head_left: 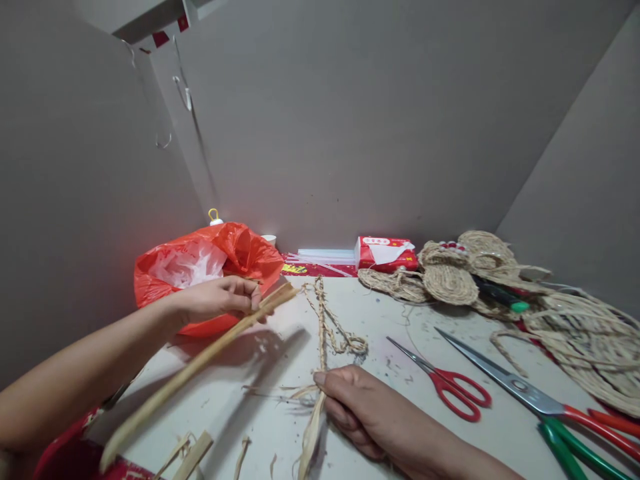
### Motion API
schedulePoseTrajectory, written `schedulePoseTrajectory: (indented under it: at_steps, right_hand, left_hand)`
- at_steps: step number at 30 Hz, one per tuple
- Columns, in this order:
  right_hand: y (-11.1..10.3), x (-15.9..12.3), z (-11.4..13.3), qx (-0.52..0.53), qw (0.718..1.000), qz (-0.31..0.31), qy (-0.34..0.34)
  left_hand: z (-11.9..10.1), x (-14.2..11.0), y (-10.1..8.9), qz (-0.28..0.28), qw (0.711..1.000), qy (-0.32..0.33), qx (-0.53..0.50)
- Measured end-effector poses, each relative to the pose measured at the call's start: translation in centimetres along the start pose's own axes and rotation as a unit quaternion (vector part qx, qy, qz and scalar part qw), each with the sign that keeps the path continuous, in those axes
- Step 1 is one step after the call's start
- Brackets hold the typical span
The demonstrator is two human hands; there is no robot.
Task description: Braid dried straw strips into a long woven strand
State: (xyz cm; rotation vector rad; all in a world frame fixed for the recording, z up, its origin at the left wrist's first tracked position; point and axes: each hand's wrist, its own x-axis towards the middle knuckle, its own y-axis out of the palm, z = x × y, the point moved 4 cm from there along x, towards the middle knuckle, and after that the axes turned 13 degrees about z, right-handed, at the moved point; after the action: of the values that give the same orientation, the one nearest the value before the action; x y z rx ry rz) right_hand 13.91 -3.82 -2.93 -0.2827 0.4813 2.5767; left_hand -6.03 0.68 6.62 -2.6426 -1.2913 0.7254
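My left hand (pixel 220 300) is closed on the upper end of a long pale straw strip (pixel 195 367) that slants down toward the lower left, just in front of an orange plastic bag (pixel 235 253). My right hand (pixel 360 407) is closed in a pinch on a braided straw cord (pixel 324 320) lying on the white table (pixel 280 347). The braid runs away from me and loops to the right. Loose straw ends hang below my right fingers.
Small red-handled scissors (pixel 445 380) and larger scissors with red and green handles (pixel 540 400) lie to the right. Woven straw discs and bundles (pixel 450 280) pile at the far right. A red tissue pack (pixel 385 253) sits by the grey wall. Straw scraps lie near the front edge.
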Motion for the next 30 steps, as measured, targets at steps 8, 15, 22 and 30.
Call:
schedulePoseTrajectory:
  at_steps: [8,15,22,30]
  right_hand:
    - [-0.2,0.1,-0.2,0.013,1.000,-0.003,-0.003]
    - [-0.2,0.2,-0.1,0.007,1.000,0.003,-0.009]
    - [0.0,0.1,0.0,0.017,1.000,0.005,-0.003]
    - [-0.1,0.0,-0.1,0.013,1.000,0.003,0.001]
  left_hand:
    - [1.1,0.4,-0.1,-0.085,0.995,0.008,0.043]
    - [2.4,1.0,2.0,-0.099,0.989,0.018,0.105]
    - [2.4,1.1,3.4,-0.107,0.980,0.041,0.164]
    - [0.9,0.8,4.5,-0.112,0.964,0.060,0.233]
